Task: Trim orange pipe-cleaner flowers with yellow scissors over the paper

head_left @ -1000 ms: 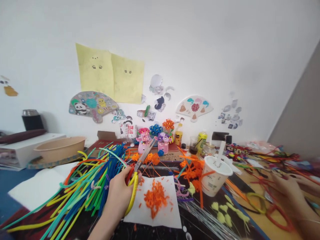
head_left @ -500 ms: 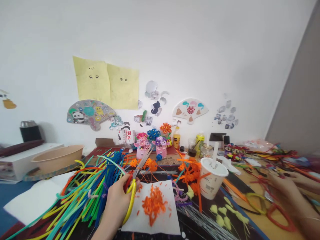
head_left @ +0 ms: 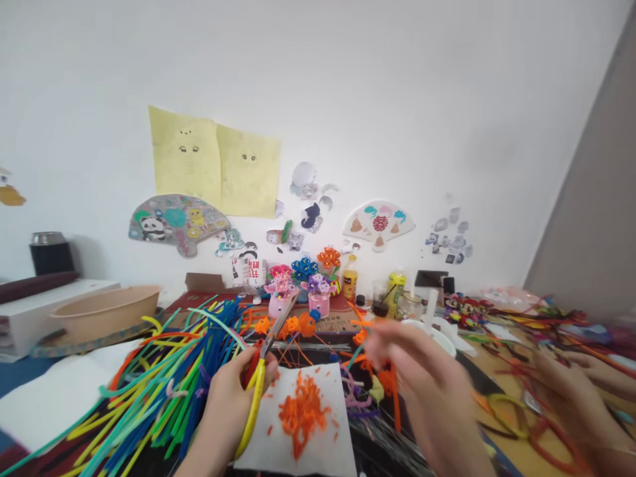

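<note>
My left hand point(head_left: 223, 407) is closed round the yellow and red handles of a pair of scissors point(head_left: 254, 392), whose blades point up and away towards the wall. Just right of it, a white paper sheet point(head_left: 330, 447) carries a heap of orange pipe-cleaner clippings point(head_left: 301, 412). My right hand point(head_left: 424, 391) is raised over the table to the right of the sheet. It is smeared by motion, so its fingers cannot be read. It covers most of a white paper cup point(head_left: 444, 333).
A big bundle of coloured pipe cleaners point(head_left: 159, 374) fans out on the left. A tan bowl point(head_left: 99, 310) stands at the far left. Small pipe-cleaner flower pots point(head_left: 298, 291) and bottles point(head_left: 350, 278) line the wall. Another person's hands point(head_left: 579, 391) work at the right among red loops.
My right hand has swept into view from the lower right and now hides the cup. The left hand keeps hold of the scissors, almost still.
</note>
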Action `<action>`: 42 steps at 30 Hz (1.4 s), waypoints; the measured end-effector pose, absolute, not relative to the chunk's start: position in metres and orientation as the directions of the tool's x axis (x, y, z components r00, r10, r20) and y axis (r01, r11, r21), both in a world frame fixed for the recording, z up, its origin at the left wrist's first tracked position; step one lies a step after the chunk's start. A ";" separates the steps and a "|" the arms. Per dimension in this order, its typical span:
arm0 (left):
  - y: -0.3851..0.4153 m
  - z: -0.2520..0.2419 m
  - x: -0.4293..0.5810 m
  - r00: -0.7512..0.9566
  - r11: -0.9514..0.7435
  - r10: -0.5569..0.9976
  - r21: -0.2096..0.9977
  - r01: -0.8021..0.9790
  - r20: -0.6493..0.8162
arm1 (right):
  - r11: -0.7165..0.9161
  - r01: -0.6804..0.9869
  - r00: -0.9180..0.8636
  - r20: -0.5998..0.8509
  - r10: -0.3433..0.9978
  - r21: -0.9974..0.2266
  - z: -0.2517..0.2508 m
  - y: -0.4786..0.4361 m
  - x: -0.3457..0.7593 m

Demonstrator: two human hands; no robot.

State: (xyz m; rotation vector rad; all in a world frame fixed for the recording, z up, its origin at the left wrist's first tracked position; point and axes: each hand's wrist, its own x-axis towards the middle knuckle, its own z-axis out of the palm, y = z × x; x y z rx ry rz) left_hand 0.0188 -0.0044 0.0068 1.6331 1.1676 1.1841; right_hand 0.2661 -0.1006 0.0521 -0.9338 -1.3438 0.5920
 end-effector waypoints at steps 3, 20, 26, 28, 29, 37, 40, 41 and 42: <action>-0.007 0.011 0.021 0.177 -0.255 0.958 0.950 0.180 0.224 | 0.499 0.174 0.236 0.528 0.816 -0.849 0.033 -0.049 0.226; -0.013 0.009 0.027 0.320 -0.235 0.933 0.952 0.197 0.164 | 0.311 -0.187 -0.180 0.344 0.921 -0.932 0.002 -0.027 0.239; -0.018 0.011 0.033 0.343 -0.239 0.927 0.941 0.239 0.148 | 0.371 -0.122 -0.148 0.386 0.911 -0.921 -0.001 -0.027 0.244; -0.019 0.013 0.033 0.336 -0.237 0.932 0.933 0.272 0.139 | 0.369 -0.088 -0.140 0.379 0.915 -0.925 -0.002 -0.026 0.245; -0.019 0.013 0.034 0.328 -0.244 0.934 0.925 0.291 0.143 | 0.362 -0.080 -0.138 0.370 0.919 -0.929 -0.003 -0.026 0.246; -0.016 0.007 0.030 0.227 -0.326 0.940 0.868 0.374 0.255 | 0.262 0.011 -0.231 0.252 0.940 -0.965 -0.001 -0.030 0.255; -0.014 0.005 0.028 0.210 -0.342 0.937 0.855 0.391 0.279 | 0.263 0.062 -0.257 0.240 0.936 -0.963 0.001 -0.032 0.256; -0.013 0.004 0.028 0.204 -0.348 0.936 0.848 0.400 0.287 | 0.260 0.073 -0.265 0.233 0.936 -0.963 0.001 -0.032 0.256; -0.011 0.003 0.027 0.201 -0.354 0.934 0.840 0.412 0.295 | 0.255 0.082 -0.274 0.225 0.935 -0.963 0.002 -0.033 0.256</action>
